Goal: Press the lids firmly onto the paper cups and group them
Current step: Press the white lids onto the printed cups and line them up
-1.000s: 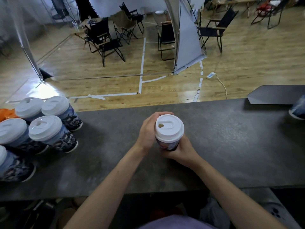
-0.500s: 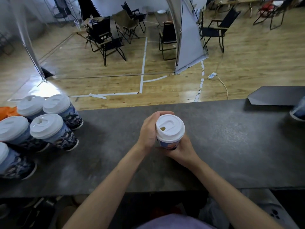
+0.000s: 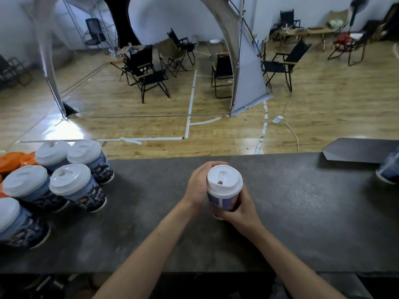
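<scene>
Gripping the paper cup (image 3: 222, 200) from both sides, with left hand (image 3: 197, 186) and right hand (image 3: 243, 212) curled round its wall, well right of the grouped cups (image 3: 71, 180); likely bracing it so the lid (image 3: 224, 179) seats evenly.

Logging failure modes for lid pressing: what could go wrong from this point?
1. The left hand wraps the left side of the lid, so an unseated edge there could go unnoticed.
2. The right hand grips the cup by its wall; squeezing may buckle it.
3. The lidded cups at left stand close together; adding one may knock them.
</scene>
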A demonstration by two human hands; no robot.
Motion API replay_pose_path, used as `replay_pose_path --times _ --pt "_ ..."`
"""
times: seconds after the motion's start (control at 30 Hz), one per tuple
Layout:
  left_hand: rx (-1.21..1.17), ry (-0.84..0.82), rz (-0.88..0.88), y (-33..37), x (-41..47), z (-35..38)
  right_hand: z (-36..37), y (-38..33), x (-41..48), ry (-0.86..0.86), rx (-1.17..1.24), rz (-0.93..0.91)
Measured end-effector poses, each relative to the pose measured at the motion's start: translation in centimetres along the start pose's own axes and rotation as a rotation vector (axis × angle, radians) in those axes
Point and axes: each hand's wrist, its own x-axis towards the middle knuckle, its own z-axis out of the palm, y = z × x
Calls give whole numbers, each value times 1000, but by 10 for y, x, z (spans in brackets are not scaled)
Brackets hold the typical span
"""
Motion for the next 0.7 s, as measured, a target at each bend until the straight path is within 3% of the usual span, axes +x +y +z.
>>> replay_pose_path --times 0.1,0.2,0.33,0.53,0.7 --pt "-71 -192 -106 22 7 -10 1 -38 -1 -31 170 137" --pt "-70 -356 -6 56 9 -28 3 -91 3 -101 352 176" --pt "-206 -284 127 108 -2 -33 2 -158 -4 -199 341 150" --pt "0 -163 178 141 -18 -25 10 -202 -25 -154 310 171" --pt "-34 -167 274 159 -31 -26 15 -222 -42 -120 250 162"
